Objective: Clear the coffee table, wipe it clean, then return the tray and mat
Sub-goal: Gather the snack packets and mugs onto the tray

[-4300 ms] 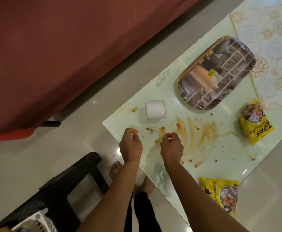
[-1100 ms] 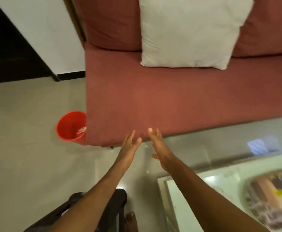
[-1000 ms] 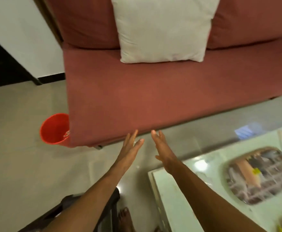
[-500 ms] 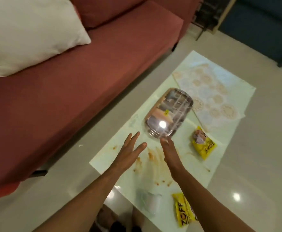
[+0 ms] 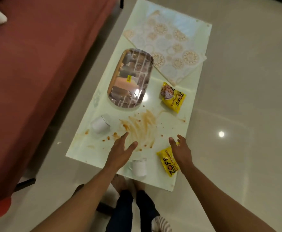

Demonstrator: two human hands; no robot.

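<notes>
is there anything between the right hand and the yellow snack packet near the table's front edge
Nothing visible. The right hand, open and empty, hovers right over the near yellow packet and partly covers it. The white mug sits off to its left, out of the path.

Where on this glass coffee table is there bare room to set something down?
Free: the corner left of the patterned mat, and the near-left corner below the tipped white cup. Crowded: the middle, with the orange sauce smear beside the oval printed tray.

Yellow packets [image 5: 173,97], white cups [image 5: 100,126], floral-patterned mat [image 5: 168,46], brick-patterned tray [image 5: 131,79].
</notes>
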